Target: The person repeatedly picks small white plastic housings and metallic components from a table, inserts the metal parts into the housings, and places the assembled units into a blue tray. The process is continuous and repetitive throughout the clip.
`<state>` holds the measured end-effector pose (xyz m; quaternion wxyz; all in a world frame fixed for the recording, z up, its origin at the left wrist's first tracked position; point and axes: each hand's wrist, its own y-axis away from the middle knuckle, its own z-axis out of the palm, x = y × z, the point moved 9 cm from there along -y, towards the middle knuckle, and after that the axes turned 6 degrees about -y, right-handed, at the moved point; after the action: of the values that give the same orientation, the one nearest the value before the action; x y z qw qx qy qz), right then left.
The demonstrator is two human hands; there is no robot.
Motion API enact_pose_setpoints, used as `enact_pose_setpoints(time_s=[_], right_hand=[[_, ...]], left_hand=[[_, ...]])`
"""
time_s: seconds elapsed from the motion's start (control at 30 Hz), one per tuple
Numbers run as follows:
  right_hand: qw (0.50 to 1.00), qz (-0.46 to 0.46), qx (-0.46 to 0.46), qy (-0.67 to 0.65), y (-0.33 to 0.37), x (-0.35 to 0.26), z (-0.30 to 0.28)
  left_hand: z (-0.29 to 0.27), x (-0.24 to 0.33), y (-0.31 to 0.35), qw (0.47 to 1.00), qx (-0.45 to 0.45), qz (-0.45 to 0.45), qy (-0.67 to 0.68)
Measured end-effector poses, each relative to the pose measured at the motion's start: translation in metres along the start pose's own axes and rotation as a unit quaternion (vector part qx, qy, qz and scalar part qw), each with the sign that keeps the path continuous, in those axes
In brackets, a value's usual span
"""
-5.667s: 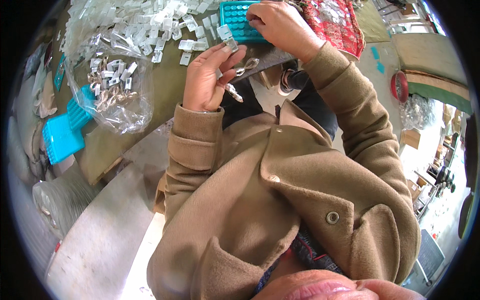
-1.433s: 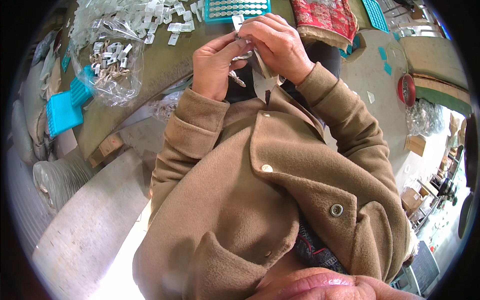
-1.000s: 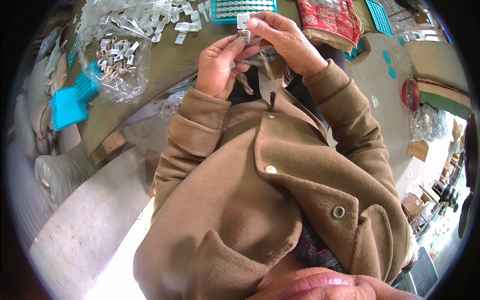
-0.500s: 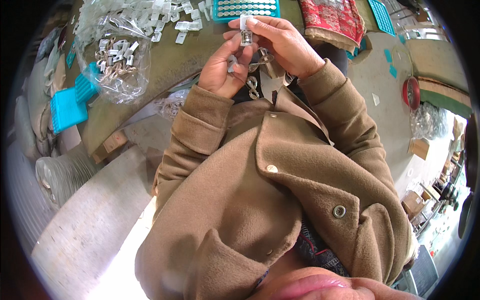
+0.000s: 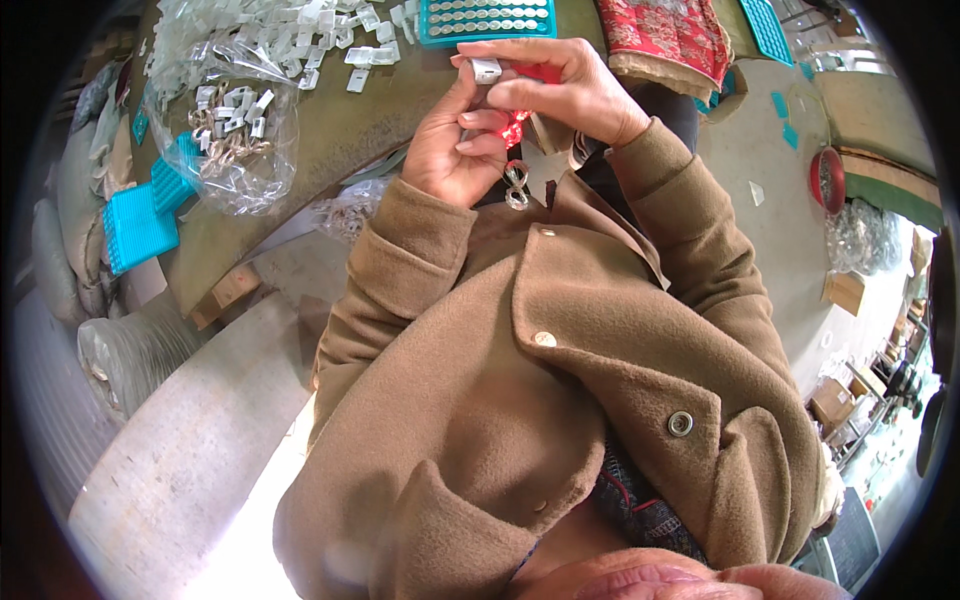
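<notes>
Small white plastic box-shaped case [image 5: 485, 71]: lay between left hand [image 5: 450, 152] and right hand [image 5: 590, 98], pinched by both, neither nearer; long axis was unclear.

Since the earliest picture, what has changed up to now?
The right hand has drawn back from the teal tray toward the body and joined the left hand on the small case; part of the strand now glows red. The clear bag stays put at left.
</notes>
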<state>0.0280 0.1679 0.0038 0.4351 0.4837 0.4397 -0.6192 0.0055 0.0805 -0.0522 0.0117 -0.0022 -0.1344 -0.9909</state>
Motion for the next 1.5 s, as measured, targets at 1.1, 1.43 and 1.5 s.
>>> enact_pose_setpoints(time_s=[1.1, 1.43, 1.5], right_hand=[[0.751, -0.023, 0.291, 0.592, 0.023, -0.017, -0.178], [0.789, -0.067, 0.303, 0.530, 0.052, -0.034, -0.163], [0.838, -0.024, 0.335, 0.430, 0.058, -0.030, -0.175]], left_hand=[[0.018, -0.018, -0.058, 0.847, 0.118, 0.039, -0.517], [0.029, -0.026, -0.050, 0.716, 0.118, 0.082, -0.683], [0.043, -0.026, -0.049, 0.676, 0.091, 0.135, -0.719]])
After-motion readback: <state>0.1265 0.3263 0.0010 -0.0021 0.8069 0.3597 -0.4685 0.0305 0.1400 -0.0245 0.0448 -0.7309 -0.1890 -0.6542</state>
